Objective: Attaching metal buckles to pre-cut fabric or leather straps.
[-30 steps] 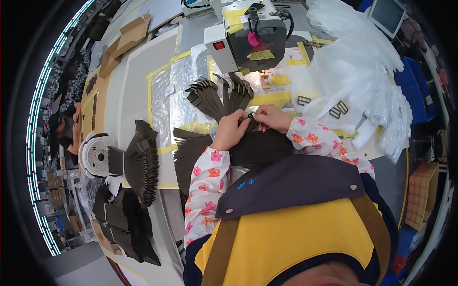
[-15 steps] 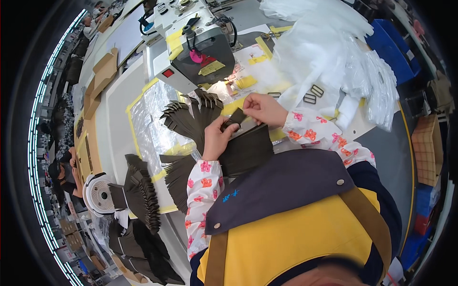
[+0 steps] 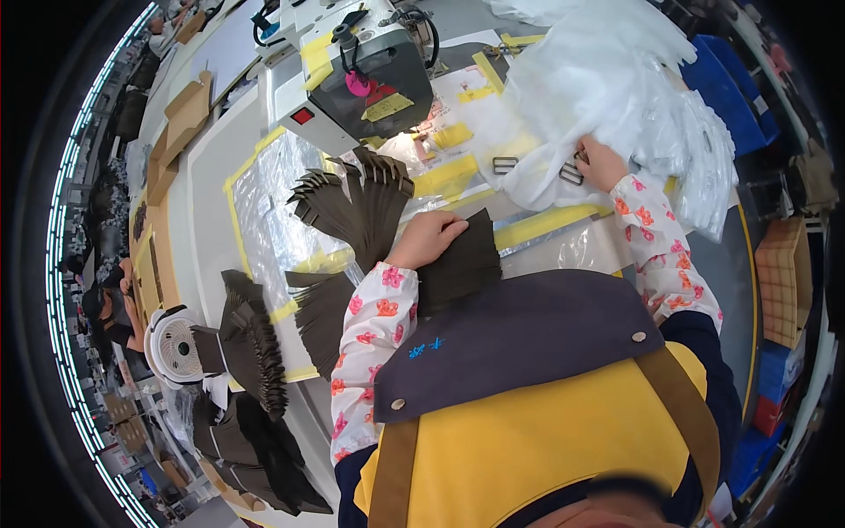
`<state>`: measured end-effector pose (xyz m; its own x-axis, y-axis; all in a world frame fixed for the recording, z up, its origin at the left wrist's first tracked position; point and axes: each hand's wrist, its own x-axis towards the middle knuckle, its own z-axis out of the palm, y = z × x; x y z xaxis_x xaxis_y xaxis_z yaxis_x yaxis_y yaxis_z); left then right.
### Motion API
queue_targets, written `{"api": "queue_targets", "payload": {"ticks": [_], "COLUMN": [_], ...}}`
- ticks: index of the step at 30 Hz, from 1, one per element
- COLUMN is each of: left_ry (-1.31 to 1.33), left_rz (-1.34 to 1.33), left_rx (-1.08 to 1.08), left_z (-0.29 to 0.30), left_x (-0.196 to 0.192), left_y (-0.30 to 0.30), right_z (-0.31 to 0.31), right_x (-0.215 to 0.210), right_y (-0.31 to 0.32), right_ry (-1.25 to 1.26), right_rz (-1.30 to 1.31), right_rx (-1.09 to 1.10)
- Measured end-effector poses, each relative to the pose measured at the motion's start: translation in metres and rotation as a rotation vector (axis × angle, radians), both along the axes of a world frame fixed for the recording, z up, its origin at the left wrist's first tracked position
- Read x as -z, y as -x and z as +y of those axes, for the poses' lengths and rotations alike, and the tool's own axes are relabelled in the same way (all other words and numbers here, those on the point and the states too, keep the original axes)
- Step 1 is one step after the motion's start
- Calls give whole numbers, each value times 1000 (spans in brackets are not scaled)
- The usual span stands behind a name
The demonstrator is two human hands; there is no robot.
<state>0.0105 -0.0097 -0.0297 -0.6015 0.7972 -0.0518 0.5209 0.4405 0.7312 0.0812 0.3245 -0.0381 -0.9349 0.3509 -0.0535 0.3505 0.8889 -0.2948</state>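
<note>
My left hand (image 3: 426, 239) is over a stack of dark olive fabric strips (image 3: 459, 264), its thumb and fingers closed on the upper edge of the strips. Out to the right, my right hand (image 3: 603, 166) pinches a dark slide buckle (image 3: 581, 156), mostly covered by the fingertips. Another buckle (image 3: 570, 173) lies just below those fingers, and one more buckle (image 3: 504, 165) sits farther left, beside the white sheeting. Beyond my left hand, a fanned bundle of olive strips (image 3: 356, 207) carries dark buckles or folded ends along its top.
A sewing machine (image 3: 356, 101) stands at the back centre. Thin white sheeting (image 3: 585, 66) is heaped at the right, near a blue bin (image 3: 726, 92). More bundled strips (image 3: 251, 343) and a small white fan (image 3: 176, 348) are at the left. Another person (image 3: 114, 304) works farther left.
My right hand has left the strip it held beside my left hand and moved right to the buckles. My left hand has shifted slightly right and lowered onto the stack.
</note>
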Motion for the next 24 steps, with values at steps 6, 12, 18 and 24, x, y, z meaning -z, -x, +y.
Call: {"api": "queue_targets", "payload": {"ticks": [6,12,18,24], "left_ry": [23,-259,-421,-450], "left_rz": [107,-9,-154,-256], "left_rx": [-126,-365,-373,-387], "left_z": [-6,-17,-23,-25], "left_x": [-4,-22,-24,-18], "left_y": [-1,-7,-6,-3], "right_z": [-17,-107,-159,-167], "right_x": [-30,-56,-48,-42], "right_y": [2,27,42,48], "right_ry": [232,1363,1433,1558], "right_rz": [290,31,111,158], "right_rx": [-233,-258,-383,-374]}}
